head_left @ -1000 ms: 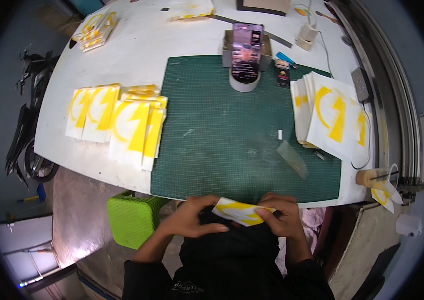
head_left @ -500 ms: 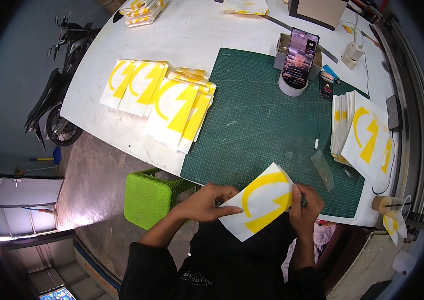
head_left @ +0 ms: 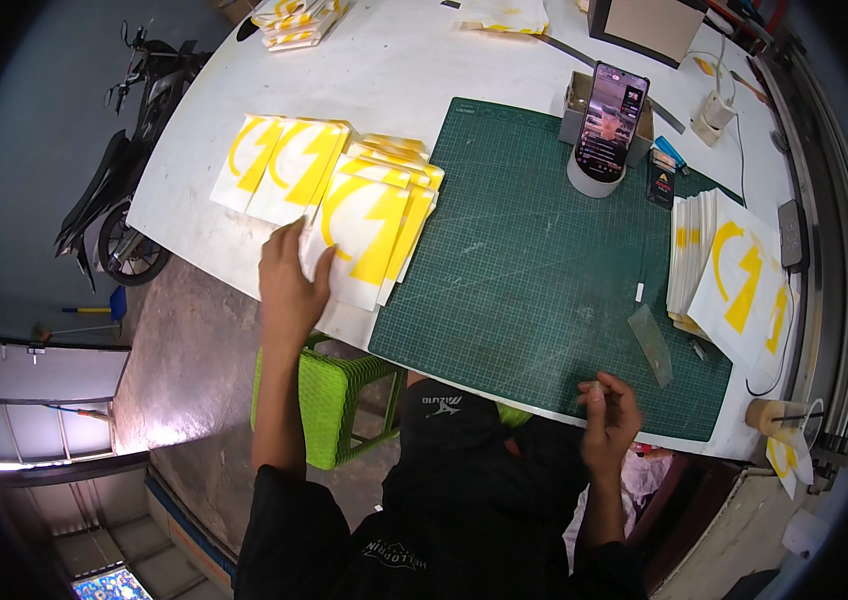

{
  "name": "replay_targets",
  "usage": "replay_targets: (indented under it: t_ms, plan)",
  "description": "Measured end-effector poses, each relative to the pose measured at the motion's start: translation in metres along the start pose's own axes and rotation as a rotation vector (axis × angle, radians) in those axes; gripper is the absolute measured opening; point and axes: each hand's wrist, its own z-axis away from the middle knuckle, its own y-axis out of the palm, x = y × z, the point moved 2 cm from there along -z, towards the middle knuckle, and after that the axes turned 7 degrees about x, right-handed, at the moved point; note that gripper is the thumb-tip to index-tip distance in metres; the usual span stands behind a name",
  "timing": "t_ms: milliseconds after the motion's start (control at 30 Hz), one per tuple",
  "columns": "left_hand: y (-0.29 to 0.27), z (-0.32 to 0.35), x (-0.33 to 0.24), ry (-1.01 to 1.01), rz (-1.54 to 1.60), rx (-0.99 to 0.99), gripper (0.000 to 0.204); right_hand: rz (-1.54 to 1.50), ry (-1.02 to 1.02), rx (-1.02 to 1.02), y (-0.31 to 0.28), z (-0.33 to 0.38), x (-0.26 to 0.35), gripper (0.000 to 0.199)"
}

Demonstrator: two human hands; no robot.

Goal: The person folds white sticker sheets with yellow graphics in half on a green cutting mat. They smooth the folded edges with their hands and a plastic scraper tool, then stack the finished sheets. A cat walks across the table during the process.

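Observation:
My left hand [head_left: 291, 283] reaches out to the left and lies on the near corner of a white sheet with a yellow emblem [head_left: 364, 232], the top one of an overlapping pile of such sheets at the left edge of the green cutting mat [head_left: 544, 270]. My right hand [head_left: 608, 415] hovers at the mat's near edge with its fingers curled, and a small pale scrap seems pinched at the fingertips. A clear plastic scraper [head_left: 650, 343] lies on the mat just beyond that hand.
A second stack of yellow-emblem sheets [head_left: 729, 275] sits at the mat's right. A phone [head_left: 610, 120] stands upright in a tape roll at the back. More sheets [head_left: 289, 20] lie at the far left. A green plastic stool [head_left: 319, 400] stands under the white table [head_left: 424, 70].
The sheet that both hands held near my body has gone left with my left hand onto the pile. My right hand has let go and stays near the mat's front edge.

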Motion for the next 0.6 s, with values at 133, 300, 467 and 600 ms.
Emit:
replay_targets:
  t_ms: [133,300,467,600]
  plan:
    - [0.043,-0.01,-0.037,0.146,-0.092,0.046,0.067,0.074,-0.017,0.066,0.013,0.006,-0.007,0.02]
    - [0.069,-0.001,-0.035,0.095,-0.102,0.15,0.07,0.196,-0.071,0.129,0.013,0.011,0.002,0.016]
    - [0.061,0.005,-0.031,0.162,-0.113,0.154,0.065,0.176,-0.065,0.152,0.016,0.015,-0.001,0.014]
    - [0.063,-0.023,-0.034,0.214,-0.096,0.112,0.059,0.219,-0.107,0.147,0.026,0.01,0.009,0.014]
